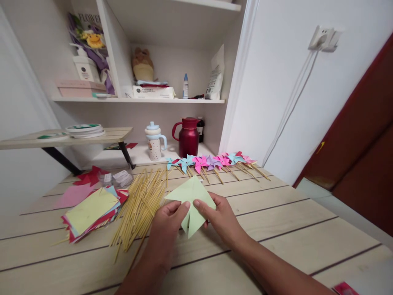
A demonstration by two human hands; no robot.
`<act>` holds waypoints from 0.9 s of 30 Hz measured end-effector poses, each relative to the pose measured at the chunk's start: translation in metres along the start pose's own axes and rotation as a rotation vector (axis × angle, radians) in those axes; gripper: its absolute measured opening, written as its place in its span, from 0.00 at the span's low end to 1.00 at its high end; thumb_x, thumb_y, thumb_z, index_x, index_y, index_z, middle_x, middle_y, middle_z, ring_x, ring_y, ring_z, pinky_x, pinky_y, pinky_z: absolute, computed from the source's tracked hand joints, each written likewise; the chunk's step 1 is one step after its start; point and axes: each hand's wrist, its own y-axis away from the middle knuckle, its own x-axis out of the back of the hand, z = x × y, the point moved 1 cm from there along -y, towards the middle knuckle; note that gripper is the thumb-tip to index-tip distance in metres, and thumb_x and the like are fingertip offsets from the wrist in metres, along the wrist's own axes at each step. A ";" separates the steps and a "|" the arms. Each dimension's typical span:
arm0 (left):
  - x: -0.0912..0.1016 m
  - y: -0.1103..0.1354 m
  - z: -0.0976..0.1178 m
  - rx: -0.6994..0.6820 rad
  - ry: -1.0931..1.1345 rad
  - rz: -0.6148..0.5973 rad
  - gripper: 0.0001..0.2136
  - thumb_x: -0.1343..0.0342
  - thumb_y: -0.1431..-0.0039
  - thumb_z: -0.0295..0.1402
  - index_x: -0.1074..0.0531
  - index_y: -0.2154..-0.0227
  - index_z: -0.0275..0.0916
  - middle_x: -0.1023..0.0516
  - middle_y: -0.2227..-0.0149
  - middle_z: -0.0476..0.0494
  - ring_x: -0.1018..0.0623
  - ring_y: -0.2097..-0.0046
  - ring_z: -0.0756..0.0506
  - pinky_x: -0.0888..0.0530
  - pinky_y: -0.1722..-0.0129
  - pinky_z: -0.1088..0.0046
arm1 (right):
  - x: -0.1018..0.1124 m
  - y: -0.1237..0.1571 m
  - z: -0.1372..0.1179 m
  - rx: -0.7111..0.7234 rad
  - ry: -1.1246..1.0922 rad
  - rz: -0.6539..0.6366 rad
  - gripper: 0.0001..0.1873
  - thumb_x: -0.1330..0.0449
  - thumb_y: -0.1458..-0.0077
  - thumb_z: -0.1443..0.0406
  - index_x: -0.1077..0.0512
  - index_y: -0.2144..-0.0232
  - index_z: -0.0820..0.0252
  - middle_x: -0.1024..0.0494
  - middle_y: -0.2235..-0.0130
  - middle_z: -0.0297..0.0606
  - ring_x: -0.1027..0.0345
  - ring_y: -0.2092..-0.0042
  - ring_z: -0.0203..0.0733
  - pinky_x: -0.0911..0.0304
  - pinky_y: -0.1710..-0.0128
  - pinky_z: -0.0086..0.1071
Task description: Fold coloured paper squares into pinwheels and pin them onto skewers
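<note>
A pale green square of paper, slit from its corners toward the middle, is held up over the table between both hands. My left hand pinches its left side, thumb on the front face. On the right side, my right hand grips it with the thumb near the centre and the fingers behind. Bamboo sticks lie in a loose heap just left of my left hand. Behind the paper, a row of paper pinwheels in blue, pink and purple rests on sticks.
A stack of coloured paper sheets lies at the left, near small clear boxes. A low wooden stand holds white rolls. At the back stand a cup with a handle and a red jug, beneath a shelf.
</note>
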 end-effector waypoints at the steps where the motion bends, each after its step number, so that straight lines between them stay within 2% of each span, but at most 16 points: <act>1: 0.000 -0.001 -0.001 0.007 -0.002 0.018 0.14 0.33 0.56 0.44 0.23 0.74 0.37 0.22 0.75 0.47 0.24 0.71 0.46 0.30 0.69 0.73 | 0.000 0.000 0.000 -0.001 0.002 -0.008 0.19 0.38 0.47 0.51 0.27 0.71 0.64 0.31 0.78 0.31 0.40 0.78 0.34 0.43 0.80 0.27; 6: 0.004 -0.006 -0.003 0.033 -0.026 0.065 0.14 0.32 0.60 0.43 0.22 0.74 0.37 0.21 0.75 0.46 0.23 0.71 0.44 0.29 0.69 0.71 | -0.001 0.000 0.002 -0.007 0.014 -0.032 0.19 0.39 0.46 0.51 0.28 0.71 0.63 0.31 0.78 0.31 0.40 0.79 0.34 0.42 0.81 0.28; 9: 0.009 -0.009 -0.004 0.023 -0.024 0.136 0.15 0.32 0.60 0.43 0.22 0.74 0.35 0.20 0.74 0.44 0.24 0.71 0.46 0.30 0.70 0.72 | 0.001 -0.001 0.003 0.043 -0.019 -0.014 0.18 0.41 0.43 0.51 0.28 0.62 0.61 0.30 0.72 0.32 0.38 0.76 0.34 0.39 0.79 0.28; 12: 0.016 -0.011 -0.006 0.030 0.054 0.210 0.16 0.31 0.60 0.42 0.21 0.72 0.34 0.19 0.70 0.43 0.23 0.69 0.45 0.29 0.67 0.71 | 0.006 -0.001 0.003 0.162 0.019 0.087 0.19 0.43 0.40 0.55 0.33 0.49 0.54 0.31 0.64 0.33 0.34 0.69 0.37 0.33 0.68 0.31; 14: 0.021 -0.013 -0.006 0.026 0.111 0.253 0.17 0.31 0.60 0.42 0.21 0.71 0.34 0.18 0.69 0.42 0.22 0.66 0.44 0.28 0.64 0.70 | 0.009 0.000 0.003 0.251 0.126 0.134 0.22 0.42 0.40 0.57 0.36 0.45 0.50 0.32 0.59 0.36 0.33 0.62 0.39 0.34 0.59 0.35; 16: 0.024 -0.013 -0.004 0.010 0.147 0.274 0.17 0.32 0.58 0.42 0.21 0.70 0.34 0.18 0.68 0.42 0.21 0.65 0.44 0.27 0.63 0.70 | 0.011 0.001 0.002 0.355 0.268 0.133 0.24 0.42 0.40 0.61 0.38 0.43 0.47 0.34 0.58 0.36 0.34 0.59 0.41 0.36 0.55 0.38; 20: 0.028 -0.013 0.002 0.014 0.220 0.271 0.18 0.31 0.59 0.41 0.21 0.68 0.32 0.18 0.67 0.39 0.21 0.65 0.44 0.27 0.63 0.70 | 0.010 0.006 0.002 0.494 0.501 0.099 0.25 0.43 0.41 0.68 0.35 0.43 0.46 0.38 0.66 0.32 0.38 0.65 0.40 0.38 0.60 0.36; 24: 0.028 -0.010 0.007 0.045 0.290 0.249 0.19 0.29 0.63 0.41 0.22 0.69 0.32 0.18 0.67 0.38 0.21 0.66 0.44 0.28 0.65 0.71 | 0.005 0.007 0.006 0.513 0.583 0.030 0.25 0.43 0.44 0.72 0.31 0.45 0.48 0.39 0.70 0.30 0.41 0.72 0.36 0.40 0.69 0.31; 27: 0.024 -0.008 0.008 0.070 0.319 0.186 0.20 0.29 0.64 0.41 0.22 0.69 0.32 0.19 0.69 0.39 0.22 0.66 0.44 0.28 0.66 0.71 | 0.000 0.007 0.012 0.500 0.584 -0.029 0.23 0.41 0.44 0.71 0.28 0.47 0.51 0.37 0.74 0.29 0.44 0.75 0.35 0.44 0.74 0.28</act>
